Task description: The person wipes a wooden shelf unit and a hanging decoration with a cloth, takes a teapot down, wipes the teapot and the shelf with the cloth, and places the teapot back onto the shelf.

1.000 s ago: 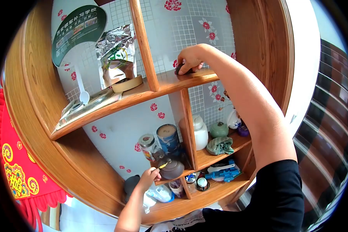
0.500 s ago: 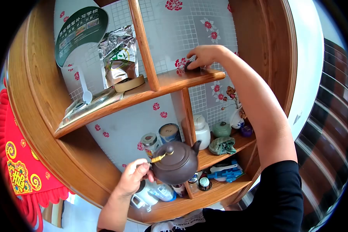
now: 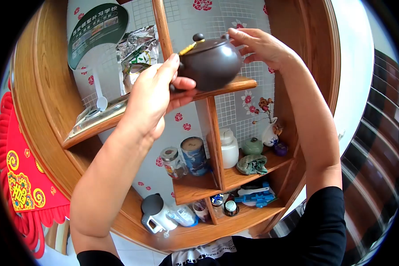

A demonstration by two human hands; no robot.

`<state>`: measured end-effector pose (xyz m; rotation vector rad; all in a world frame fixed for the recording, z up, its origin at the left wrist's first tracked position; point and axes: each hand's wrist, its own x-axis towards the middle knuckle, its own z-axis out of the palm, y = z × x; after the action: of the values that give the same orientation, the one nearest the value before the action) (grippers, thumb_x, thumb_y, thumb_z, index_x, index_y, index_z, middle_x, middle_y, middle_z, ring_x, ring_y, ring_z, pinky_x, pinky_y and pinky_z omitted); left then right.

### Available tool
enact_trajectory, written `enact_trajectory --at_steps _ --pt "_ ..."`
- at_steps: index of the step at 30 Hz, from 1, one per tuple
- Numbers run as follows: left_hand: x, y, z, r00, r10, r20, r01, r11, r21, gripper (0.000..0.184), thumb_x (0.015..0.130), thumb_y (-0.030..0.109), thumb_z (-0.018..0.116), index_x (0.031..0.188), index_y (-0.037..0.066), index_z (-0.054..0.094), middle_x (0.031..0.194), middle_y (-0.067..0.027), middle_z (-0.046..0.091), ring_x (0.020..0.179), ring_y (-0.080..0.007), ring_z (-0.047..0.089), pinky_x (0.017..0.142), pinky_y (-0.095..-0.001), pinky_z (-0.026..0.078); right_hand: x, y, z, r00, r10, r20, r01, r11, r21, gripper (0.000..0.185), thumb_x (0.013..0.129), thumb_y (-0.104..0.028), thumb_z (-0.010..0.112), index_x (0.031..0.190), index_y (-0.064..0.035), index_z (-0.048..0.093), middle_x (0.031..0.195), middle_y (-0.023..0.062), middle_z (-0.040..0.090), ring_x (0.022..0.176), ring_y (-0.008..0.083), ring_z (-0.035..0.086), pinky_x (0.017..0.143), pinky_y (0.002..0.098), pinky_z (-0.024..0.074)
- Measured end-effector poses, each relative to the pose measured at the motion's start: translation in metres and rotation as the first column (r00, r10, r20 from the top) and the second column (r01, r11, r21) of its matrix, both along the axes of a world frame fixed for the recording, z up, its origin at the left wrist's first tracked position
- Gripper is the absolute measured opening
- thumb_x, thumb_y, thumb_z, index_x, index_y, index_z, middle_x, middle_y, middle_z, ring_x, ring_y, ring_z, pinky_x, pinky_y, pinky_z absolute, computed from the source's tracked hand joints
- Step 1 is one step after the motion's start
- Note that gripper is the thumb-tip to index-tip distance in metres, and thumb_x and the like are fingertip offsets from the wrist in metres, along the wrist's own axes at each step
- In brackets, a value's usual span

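A dark brown teapot (image 3: 213,64) with a round lid knob and a yellow cord is held up in front of the upper shelf (image 3: 241,84). My left hand (image 3: 157,91) grips it by the handle side, thumb on top and fingers below. At the teapot's right, by the spout, my right hand (image 3: 264,48) has its fingers apart, the fingertips close to or touching the pot. Whether they touch cannot be made out. The teapot hides the part of the shelf behind it.
On the lower shelves stand a glass jar (image 3: 173,163), a blue canister (image 3: 194,155), a white jar (image 3: 228,148), a green pot (image 3: 252,146), a cloth (image 3: 252,164) and a vase (image 3: 270,134). A white kettle (image 3: 157,215) is below; a foil bag (image 3: 137,55) stands upper left.
My left hand has lifted the teapot from the lower shelf to the upper one. My right hand has let go of the small dark object on the upper shelf and opened beside the teapot.
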<state>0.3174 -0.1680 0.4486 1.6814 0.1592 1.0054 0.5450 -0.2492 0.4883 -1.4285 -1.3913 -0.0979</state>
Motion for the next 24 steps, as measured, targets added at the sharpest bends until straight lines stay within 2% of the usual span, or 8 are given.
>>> enact_trajectory --at_steps 4,9,12,14,18,20,22,24 --pt "0.023 -0.002 0.008 0.997 0.055 0.045 -0.055 0.998 0.007 0.027 0.09 0.032 0.049 0.074 0.011 0.045 0.079 -0.0077 0.06 0.076 -0.0211 0.061 0.065 -0.0297 0.052 -0.014 0.01 0.001 0.995 0.056 -0.08 -0.054 0.998 0.022 0.044 0.091 -0.04 0.046 0.114 -0.0039 0.053 0.098 0.0071 0.058 0.083 0.0138 0.058 0.07 0.0257 0.0519" --pt "0.041 0.007 0.013 0.994 0.106 -0.039 -0.097 0.978 0.183 0.029 0.093 0.03 0.043 0.098 0.003 0.052 0.084 -0.0061 0.061 0.075 -0.0103 0.056 0.069 -0.0242 0.047 -0.002 0.039 0.004 0.97 0.103 -0.22 -0.1 0.995 0.025 0.041 0.093 -0.034 0.043 0.113 0.001 0.051 0.1 0.0112 0.057 0.086 0.0174 0.059 0.076 0.0309 0.0536" --pt "0.052 0.01 0.01 0.989 0.137 -0.052 -0.12 0.959 0.256 0.028 0.094 0.029 0.042 0.097 0.003 0.052 0.085 -0.006 0.061 0.076 -0.01 0.055 0.071 -0.0245 0.047 0.011 0.063 0.004 0.939 0.143 -0.314 -0.151 0.989 -0.002 0.043 0.093 -0.034 0.044 0.11 0.005 0.051 0.1 0.0137 0.057 0.085 0.0177 0.06 0.077 0.0311 0.0544" --pt "0.058 0.009 0.008 0.987 0.152 -0.061 -0.128 0.949 0.289 0.026 0.094 0.026 0.042 0.098 0.003 0.052 0.087 -0.0058 0.061 0.077 -0.0095 0.054 0.073 -0.0246 0.047 0.016 0.077 0.003 0.92 0.091 -0.38 -0.094 0.996 0.012 0.039 0.092 -0.034 0.043 0.099 0.002 0.056 0.088 0.0116 0.058 0.07 0.0194 0.06 0.064 0.0327 0.0514" --pt "0.068 0.013 0.002 0.973 0.213 -0.086 -0.166 0.913 0.374 0.022 0.093 0.021 0.042 0.099 0.003 0.053 0.09 -0.005 0.061 0.077 -0.0098 0.054 0.073 -0.0248 0.047 0.008 0.077 -0.004 0.877 0.092 -0.472 -0.095 0.995 0.017 0.035 0.091 -0.031 0.046 0.095 0.0013 0.058 0.083 0.0107 0.058 0.072 0.0191 0.058 0.06 0.0326 0.0484" --pt "0.072 0.016 -0.002 0.961 0.248 -0.119 -0.183 0.898 0.399 0.022 0.093 0.02 0.042 0.101 0.003 0.053 0.09 -0.0046 0.061 0.077 -0.0102 0.055 0.071 -0.0243 0.047 0.016 0.082 -0.005 0.932 0.035 -0.36 -0.053 0.998 -0.039 0.031 0.09 -0.026 0.048 0.091 0.0029 0.06 0.079 0.0116 0.058 0.071 0.0186 0.056 0.061 0.0342 0.0469" --pt "0.077 0.02 -0.006 0.954 0.274 -0.12 -0.201 0.885 0.419 0.023 0.092 0.019 0.043 0.103 0.002 0.054 0.09 -0.0051 0.061 0.077 -0.0106 0.056 0.069 -0.0237 0.048 0.023 0.088 -0.007 0.974 -0.021 -0.224 -0.003 0.994 -0.105 0.033 0.092 -0.026 0.045 0.105 0.0014 0.058 0.092 0.0098 0.059 0.075 0.0152 0.056 0.066 0.0278 0.0498" --pt "0.081 0.023 -0.008 0.939 0.325 -0.115 -0.232 0.842 0.488 0.023 0.092 0.019 0.043 0.103 0.001 0.053 0.09 -0.0056 0.062 0.078 -0.0107 0.057 0.068 -0.0234 0.048 0.028 0.092 -0.008 0.981 -0.08 -0.176 0.061 0.992 -0.109 0.03 0.092 -0.023 0.045 0.103 0.0006 0.06 0.09 0.0091 0.06 0.077 0.0152 0.056 0.067 0.0272 0.0481"
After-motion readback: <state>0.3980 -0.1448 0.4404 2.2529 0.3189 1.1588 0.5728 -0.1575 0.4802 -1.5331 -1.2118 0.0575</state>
